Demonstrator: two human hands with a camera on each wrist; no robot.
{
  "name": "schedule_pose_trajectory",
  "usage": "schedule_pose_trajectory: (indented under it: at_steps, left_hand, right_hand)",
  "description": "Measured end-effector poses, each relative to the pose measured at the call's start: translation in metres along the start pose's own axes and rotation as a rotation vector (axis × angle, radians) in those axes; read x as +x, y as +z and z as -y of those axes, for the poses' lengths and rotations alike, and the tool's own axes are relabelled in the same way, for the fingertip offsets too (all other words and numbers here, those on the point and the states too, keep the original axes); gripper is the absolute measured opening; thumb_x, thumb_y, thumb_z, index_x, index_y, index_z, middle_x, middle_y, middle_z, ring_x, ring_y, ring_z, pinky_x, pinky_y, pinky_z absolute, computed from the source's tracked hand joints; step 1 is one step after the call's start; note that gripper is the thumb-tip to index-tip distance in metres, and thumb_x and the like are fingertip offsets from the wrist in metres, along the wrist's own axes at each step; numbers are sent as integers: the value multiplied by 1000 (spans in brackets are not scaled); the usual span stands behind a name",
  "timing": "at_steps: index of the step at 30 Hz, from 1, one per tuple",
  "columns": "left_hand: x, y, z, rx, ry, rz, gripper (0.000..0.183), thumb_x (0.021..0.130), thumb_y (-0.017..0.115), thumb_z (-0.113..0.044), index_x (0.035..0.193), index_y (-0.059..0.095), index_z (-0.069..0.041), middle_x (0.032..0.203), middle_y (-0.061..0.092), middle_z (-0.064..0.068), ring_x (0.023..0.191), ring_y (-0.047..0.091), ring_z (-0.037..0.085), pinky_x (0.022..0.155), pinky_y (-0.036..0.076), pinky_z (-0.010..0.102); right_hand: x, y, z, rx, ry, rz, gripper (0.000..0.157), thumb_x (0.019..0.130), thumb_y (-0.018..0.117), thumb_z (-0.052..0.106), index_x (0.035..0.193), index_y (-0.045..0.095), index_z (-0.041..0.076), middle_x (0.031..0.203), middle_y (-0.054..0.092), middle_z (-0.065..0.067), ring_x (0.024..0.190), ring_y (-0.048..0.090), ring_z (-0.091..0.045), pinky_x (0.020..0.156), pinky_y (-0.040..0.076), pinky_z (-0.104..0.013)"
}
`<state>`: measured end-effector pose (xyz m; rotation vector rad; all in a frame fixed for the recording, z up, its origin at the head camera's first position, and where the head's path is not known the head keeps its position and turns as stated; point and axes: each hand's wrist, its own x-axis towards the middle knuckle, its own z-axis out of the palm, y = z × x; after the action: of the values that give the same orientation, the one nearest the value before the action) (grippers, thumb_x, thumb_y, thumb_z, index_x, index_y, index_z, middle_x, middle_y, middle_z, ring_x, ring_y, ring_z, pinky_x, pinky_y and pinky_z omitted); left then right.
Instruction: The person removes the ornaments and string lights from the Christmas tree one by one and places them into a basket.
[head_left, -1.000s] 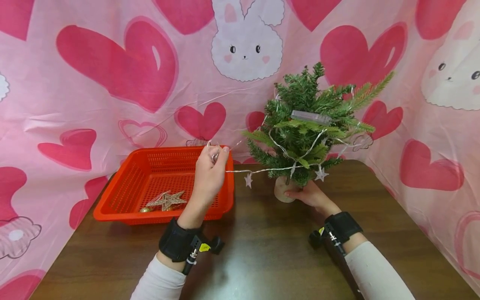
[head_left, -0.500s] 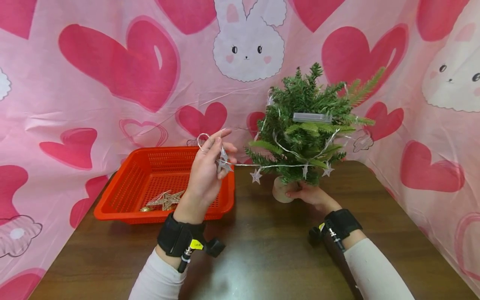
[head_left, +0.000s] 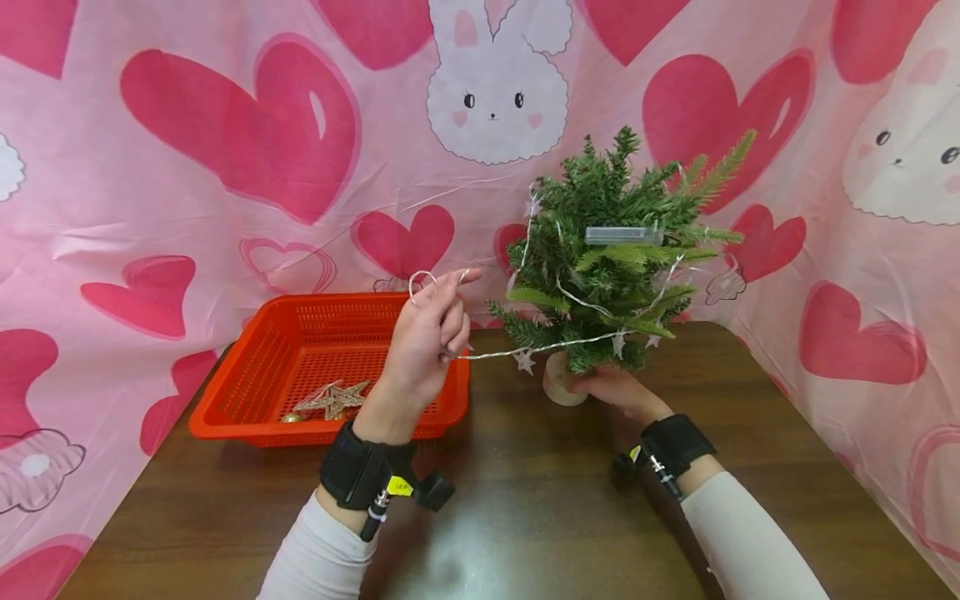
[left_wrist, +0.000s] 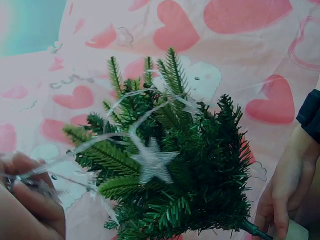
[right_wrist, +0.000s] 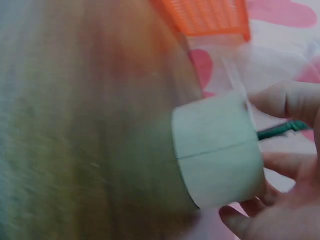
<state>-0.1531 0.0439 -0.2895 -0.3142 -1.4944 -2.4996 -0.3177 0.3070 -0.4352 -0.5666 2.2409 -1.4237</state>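
Note:
My left hand (head_left: 426, 346) holds the star string lights (head_left: 566, 342) in its curled fingers, level with the front right corner of the basket. The strand runs taut from there to the small artificial Christmas tree (head_left: 592, 292), and a short loop rises above the thumb. Clear star pendants (left_wrist: 155, 162) hang along the wire. A clear battery box (head_left: 624, 236) sits among the tree's front branches. My right hand (head_left: 618, 392) grips the pale round base (right_wrist: 217, 150) from the side, the tree leaning a little. The tree's far side is hidden.
An orange-red plastic basket (head_left: 213, 412) stands on the left of the brown wooden table (head_left: 525, 517). Inside it lie a gold glitter star (head_left: 335, 402) and small gold balls (head_left: 291, 418). A pink heart-and-rabbit cloth (head_left: 390, 192) hangs behind the table.
My left hand has opened its fingers partly, then curled them around the wire again. The tree has turned and shifted slightly left in my right hand's grip.

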Motion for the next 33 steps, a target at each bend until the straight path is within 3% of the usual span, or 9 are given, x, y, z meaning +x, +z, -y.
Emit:
schedule_pose_trajectory:
  at_steps: [4,8,12,15,20,23,28,31,33]
  left_hand:
    - [-3,4,4,61,-41,-84,20,106,45,-20,117,58,-11,50,34,-6,42,33,7,42,28,18]
    - [-2,5,5,13,-44,-162,11,106,43,-18,103,53,-12,64,46,-4,46,40,8,39,27,14]
    - [-3,4,6,-77,13,-200,16,105,42,-15,93,53,-13,77,57,-2,58,52,9,37,25,12]
    - [-4,3,4,-131,85,-175,20,105,40,-13,92,55,-13,82,59,-2,65,54,7,36,26,11]
    - [-6,4,0,-175,181,-127,29,102,38,-12,80,57,-13,84,56,-3,60,47,5,36,25,10]
    - [-6,6,0,-177,222,-178,32,102,44,-13,75,60,-13,75,57,-4,56,46,4,36,24,10]
    - [-5,6,4,-54,306,-298,36,97,57,-7,61,59,-13,89,67,-2,79,63,9,55,42,11]
    - [-5,5,5,87,360,-300,47,93,60,0,50,45,-12,116,68,6,109,66,22,86,52,20]
    - [-5,5,5,171,370,-294,49,93,59,1,49,40,-11,121,69,13,116,66,29,84,52,21]
  right_hand:
    - [2,3,2,-209,-22,-79,67,82,78,41,136,51,11,127,59,-8,121,51,-25,100,40,-37]
    - [4,5,-1,-288,-45,-124,58,81,78,46,121,56,11,103,56,-5,99,52,-23,83,41,-33]
    - [8,3,-7,-140,-162,-103,52,81,82,31,121,56,11,110,58,-2,105,53,-19,92,42,-33]
    - [11,2,-12,-4,-241,-58,73,79,84,17,140,45,18,137,50,1,125,47,-16,108,35,-33]
    - [11,1,-12,85,-263,-18,72,78,83,10,139,45,21,135,50,7,124,47,-11,109,34,-27]
    - [11,1,-12,104,-271,-7,72,79,81,7,139,44,23,133,49,12,124,45,-8,111,30,-31]
    - [11,0,-9,105,-332,35,70,82,77,2,140,43,20,134,48,10,125,44,-10,112,30,-39]
    - [12,0,-7,96,-357,54,71,83,76,2,142,42,20,137,46,10,128,42,-10,114,27,-43]
    - [12,-1,-5,98,-354,62,72,83,76,2,143,41,22,139,44,10,129,41,-8,115,24,-46]
